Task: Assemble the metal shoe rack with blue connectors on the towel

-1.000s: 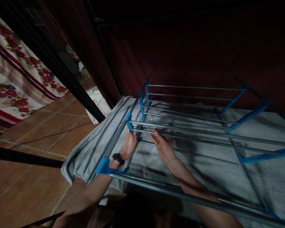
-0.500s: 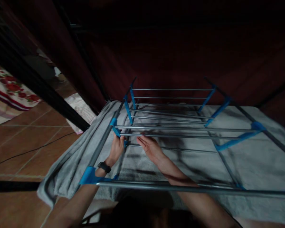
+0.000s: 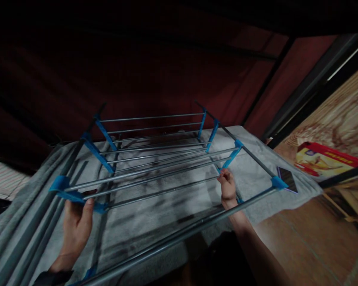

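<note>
Steel rack: grey tubular clothes rack with blue plastic brackets (image 3: 158, 177) rests on grey cloth (image 3: 247, 172) before me.
Left hand: my left hand (image 3: 77, 228) holds the left blue bracket (image 3: 74, 196), thumb at a rod's end, fingers partly hidden.
Right hand: my right hand (image 3: 227, 187) bunches its fingers at the lower end of the right blue bracket (image 3: 232, 154); I cannot tell whether they grip.
Phone: dark-screened, purple-edged phone (image 3: 287, 178) lies just beside the rack's near right corner.
Backdrop: dark red curtain (image 3: 155, 79).
</note>
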A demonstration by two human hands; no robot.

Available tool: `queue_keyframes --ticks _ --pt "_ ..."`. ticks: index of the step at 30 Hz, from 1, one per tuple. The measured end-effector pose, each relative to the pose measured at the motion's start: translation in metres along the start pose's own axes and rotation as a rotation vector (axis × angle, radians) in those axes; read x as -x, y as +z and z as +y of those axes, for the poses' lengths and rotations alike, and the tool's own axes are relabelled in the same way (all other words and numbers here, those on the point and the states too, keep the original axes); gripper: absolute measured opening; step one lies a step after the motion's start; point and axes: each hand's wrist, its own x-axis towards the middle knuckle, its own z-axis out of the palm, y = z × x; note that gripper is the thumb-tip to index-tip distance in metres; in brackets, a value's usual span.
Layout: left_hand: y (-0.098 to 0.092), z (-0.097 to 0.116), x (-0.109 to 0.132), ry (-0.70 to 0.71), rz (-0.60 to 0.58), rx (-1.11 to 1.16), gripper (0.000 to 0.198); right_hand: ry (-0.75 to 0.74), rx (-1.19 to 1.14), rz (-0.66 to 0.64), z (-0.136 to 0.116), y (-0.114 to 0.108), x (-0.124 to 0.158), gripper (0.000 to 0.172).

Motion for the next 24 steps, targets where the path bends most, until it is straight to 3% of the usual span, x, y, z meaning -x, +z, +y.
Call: queue_keyframes --ticks 3,7,11,15,19,24 --pt "-0.001 -0.002 -0.004 -0.042 0.029 -0.024 0.049 -0.088 0.091 0.091 -0.004 -0.006 -0.031 0.060" --pt "-0.007 -0.006 -0.008 -0.071 -0.002 -0.162 0.064 -0.200 0.130 0.052 -0.014 -0.001 -0.054 0.073" --pt "-0.011 -0.009 -0.007 -0.110 -0.030 -0.288 0.051 -0.284 0.140 0.005 -0.016 0.004 -0.066 0.066" --pt "-0.009 -0.015 -0.006 -0.058 -0.023 -0.380 0.035 -0.329 0.171 0.014 -0.014 0.004 -0.069 0.061" --pt "-0.006 -0.018 -0.007 -0.004 -0.011 -0.422 0.041 -0.329 0.163 0.006 -0.017 0.002 -0.066 0.063" --pt "-0.005 -0.012 -0.005 -0.045 -0.017 -0.407 0.049 -0.304 0.183 0.013 -0.025 0.002 -0.062 0.060"
